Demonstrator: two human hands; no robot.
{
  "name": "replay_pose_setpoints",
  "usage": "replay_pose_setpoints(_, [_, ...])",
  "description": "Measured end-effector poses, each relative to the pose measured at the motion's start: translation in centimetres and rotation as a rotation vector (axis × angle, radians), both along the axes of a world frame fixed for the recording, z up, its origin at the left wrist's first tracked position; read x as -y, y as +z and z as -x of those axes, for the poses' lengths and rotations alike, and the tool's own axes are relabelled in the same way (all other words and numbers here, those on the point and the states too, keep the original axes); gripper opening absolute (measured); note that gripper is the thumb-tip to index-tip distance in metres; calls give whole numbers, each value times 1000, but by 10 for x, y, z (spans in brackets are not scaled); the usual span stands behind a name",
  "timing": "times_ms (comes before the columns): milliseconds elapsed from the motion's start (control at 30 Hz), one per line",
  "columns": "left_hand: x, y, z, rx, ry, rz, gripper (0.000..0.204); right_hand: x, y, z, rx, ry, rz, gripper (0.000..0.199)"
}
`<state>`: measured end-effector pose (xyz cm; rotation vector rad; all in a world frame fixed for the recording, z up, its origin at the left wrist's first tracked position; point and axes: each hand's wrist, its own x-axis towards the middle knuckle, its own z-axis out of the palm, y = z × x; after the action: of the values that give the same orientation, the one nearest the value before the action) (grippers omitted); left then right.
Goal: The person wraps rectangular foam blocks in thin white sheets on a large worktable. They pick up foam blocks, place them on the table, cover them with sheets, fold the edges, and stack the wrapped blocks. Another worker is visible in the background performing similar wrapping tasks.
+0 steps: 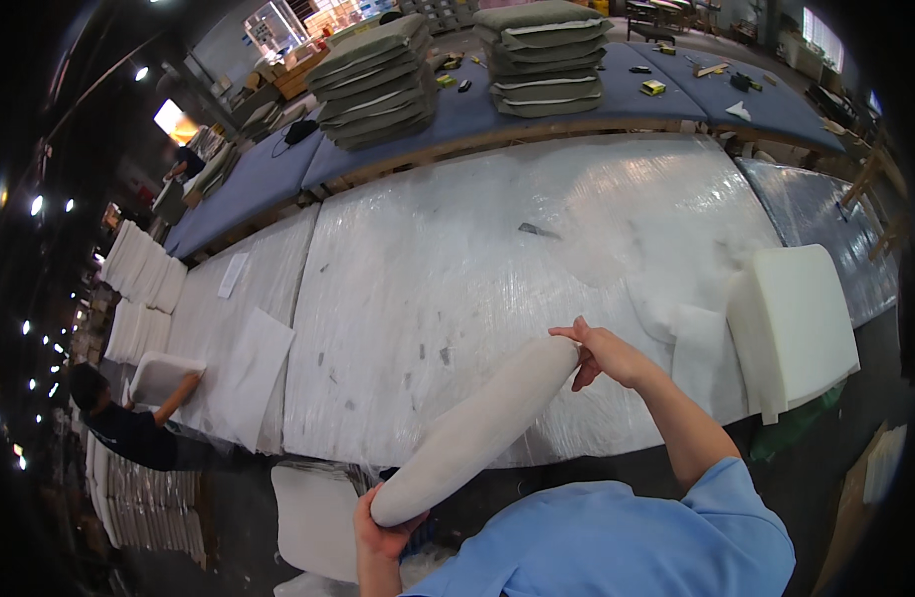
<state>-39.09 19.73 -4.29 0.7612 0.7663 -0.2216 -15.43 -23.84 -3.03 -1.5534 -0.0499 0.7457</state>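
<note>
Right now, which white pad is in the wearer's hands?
The edge-on pad before the blue shirt: the left hand and right hand hold its ends; neither holds another.

My left grip [381,537] and right grip [607,358] hold a pale padded cushion [477,433] by opposite ends, slanting across the near edge of a plastic-covered tabletop [428,249]; grey-green cushions [549,75] stand stacked beyond.

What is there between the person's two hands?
In the head view, a pale padded piece spans from the left hand to the right hand.
</note>
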Motion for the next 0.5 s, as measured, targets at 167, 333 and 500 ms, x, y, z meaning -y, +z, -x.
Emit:
replay_pose_setpoints(167, [20,-5,-8,-78,103,-242,51,6,-24,34,120,-201,35,63])
replay_pose_setpoints(333, [21,-22,-4,71,31,-402,52,-8,-62,63,620,-543,256,47])
replay_pose_setpoints(500, [62,26,-15,-26,-169,-422,50,-19,-64,66,420,-592,-308,66])
